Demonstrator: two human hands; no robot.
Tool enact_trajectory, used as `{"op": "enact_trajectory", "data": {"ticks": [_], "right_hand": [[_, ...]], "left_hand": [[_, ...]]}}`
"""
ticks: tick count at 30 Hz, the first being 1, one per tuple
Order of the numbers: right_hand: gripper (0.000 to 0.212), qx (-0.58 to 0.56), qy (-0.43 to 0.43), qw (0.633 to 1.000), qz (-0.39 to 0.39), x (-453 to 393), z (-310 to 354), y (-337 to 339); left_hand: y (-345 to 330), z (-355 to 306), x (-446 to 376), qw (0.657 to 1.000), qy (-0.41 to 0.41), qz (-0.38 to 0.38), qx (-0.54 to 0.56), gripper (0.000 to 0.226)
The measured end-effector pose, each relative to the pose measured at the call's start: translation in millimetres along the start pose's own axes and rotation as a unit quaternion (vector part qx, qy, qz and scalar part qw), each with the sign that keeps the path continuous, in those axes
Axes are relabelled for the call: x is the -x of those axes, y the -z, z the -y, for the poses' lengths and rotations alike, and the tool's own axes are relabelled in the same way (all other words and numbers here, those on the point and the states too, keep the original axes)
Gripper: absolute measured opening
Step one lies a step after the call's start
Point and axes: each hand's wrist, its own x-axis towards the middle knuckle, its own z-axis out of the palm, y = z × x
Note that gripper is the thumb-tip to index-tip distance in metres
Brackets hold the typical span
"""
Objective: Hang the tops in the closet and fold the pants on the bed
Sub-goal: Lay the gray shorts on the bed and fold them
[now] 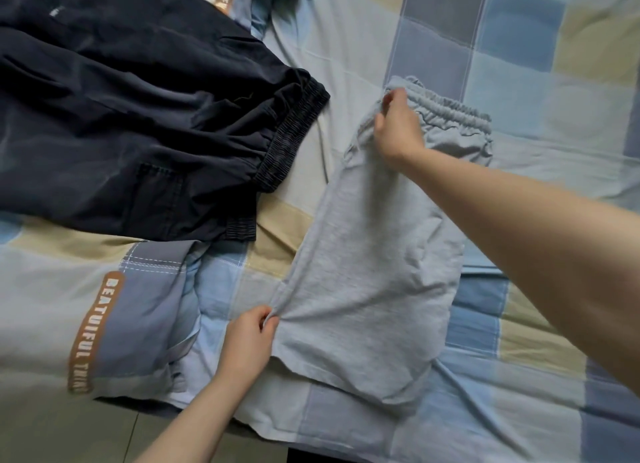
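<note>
Both hands (247,341) (398,126) on grey shorts (367,254)

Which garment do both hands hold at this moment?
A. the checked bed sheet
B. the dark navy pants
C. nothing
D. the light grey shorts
D: the right hand pinches the light grey shorts by the waistband and the left hand pinches their lower edge.

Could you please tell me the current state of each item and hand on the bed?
Grey shorts: partly lifted, held at two points.
Dark pants: lying rumpled, untouched.
Left hand: pinching the shorts' lower edge.
Right hand: pinching the shorts' waistband.
Bedsheet: spread, lightly wrinkled.
</note>
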Motion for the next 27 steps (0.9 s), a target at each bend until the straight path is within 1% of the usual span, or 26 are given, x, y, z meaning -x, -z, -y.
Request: {"op": "enact_trajectory", "data": {"ticks": [2,4,5,7,8,10,11,12,14,15,16,17,18,19,20,21,22,24,27], "right_hand": [[0.047,0.006,-0.024,1.0,0.007,-13.2,-7.0,9.3],[0.055,0.007,-0.054,0.998,0.042,-26.3,-10.6,16.6],[0.055,-0.008,-0.067,0.996,0.065,-30.7,-10.7,19.2],[0.049,-0.078,-0.105,0.987,0.095,-39.1,-7.7,23.8],[0.045,-0.114,-0.126,0.98,0.106,-41.5,-6.5,26.8],[0.032,-0.148,-0.146,0.971,0.12,-44.4,-3.8,31.1],[0.022,-0.162,-0.158,0.968,0.113,-45.6,-3.0,32.4],[0.012,-0.203,-0.184,0.957,0.093,-46.9,0.1,34.7],[0.03,-0.271,-0.242,0.931,0.029,-52.8,4.1,37.7],[0.03,-0.283,-0.239,0.929,0.004,-54.3,4.8,38.8],[0.021,-0.283,-0.216,0.935,0.001,-55.0,4.5,40.5],[0.004,-0.275,-0.171,0.946,0.03,-52.4,4.4,44.5],[0.02,-0.275,-0.119,0.952,0.069,-50.9,-0.3,46.5],[0.042,-0.276,-0.082,0.953,0.097,-48.1,-4.3,48.6],[0.059,-0.293,-0.058,0.948,0.111,-40.6,-6.6,50.4],[0.067,-0.3,-0.036,0.949,0.093,-30.6,-9.2,50.5],[0.067,-0.305,-0.023,0.95,0.055,-18.3,-13.6,48.8],[0.055,-0.302,-0.026,0.953,-0.016,16.0,-35.3,43.0],[0.034,-0.25,-0.092,0.96,-0.081,91.9,-90.8,36.5]], "left_hand": [[-0.3,1.5,0.0,1.0,-0.01,-0.014,-0.006,0.027],[-1.1,4.0,0.0,1.0,-0.014,-0.017,-0.009,0.029],[-1.3,5.4,-0.1,1.0,-0.016,-0.014,-0.009,0.029],[-0.1,6.6,-2.7,1.0,-0.017,-0.007,-0.011,0.03],[0.8,6.8,-4.1,1.0,-0.02,-0.003,-0.013,0.031],[2.9,5.5,-5.7,1.0,-0.023,0.001,-0.015,0.03],[3.5,4.3,-6.1,1.0,-0.023,0.005,-0.014,0.027],[4.0,2.6,-6.8,1.0,-0.022,0.006,-0.016,0.026],[4.3,-0.1,-9.0,1.0,-0.024,0.0,-0.02,0.025],[4.5,-0.9,-11.2,1.0,-0.025,-0.009,-0.017,0.024],[4.7,-1.8,-14.0,0.999,-0.025,-0.018,-0.017,0.022],[4.9,-3.0,-16.7,0.999,-0.02,-0.023,-0.022,0.021],[4.2,-4.4,-18.9,0.999,-0.012,-0.023,-0.031,0.021],[4.0,-5.9,-21.0,0.999,-0.001,-0.021,-0.041,0.021],[3.0,-8.0,-22.4,0.998,0.011,-0.019,-0.052,0.02],[2.4,-10.5,-23.1,0.998,0.023,-0.02,-0.06,0.02],[1.5,-13.1,-22.7,0.997,0.029,-0.025,-0.065,0.022],[0.9,-18.7,-22.3,0.996,0.028,-0.04,-0.069,0.028],[1.4,-21.6,-21.1,0.994,0.021,-0.069,-0.083,0.033]]}}
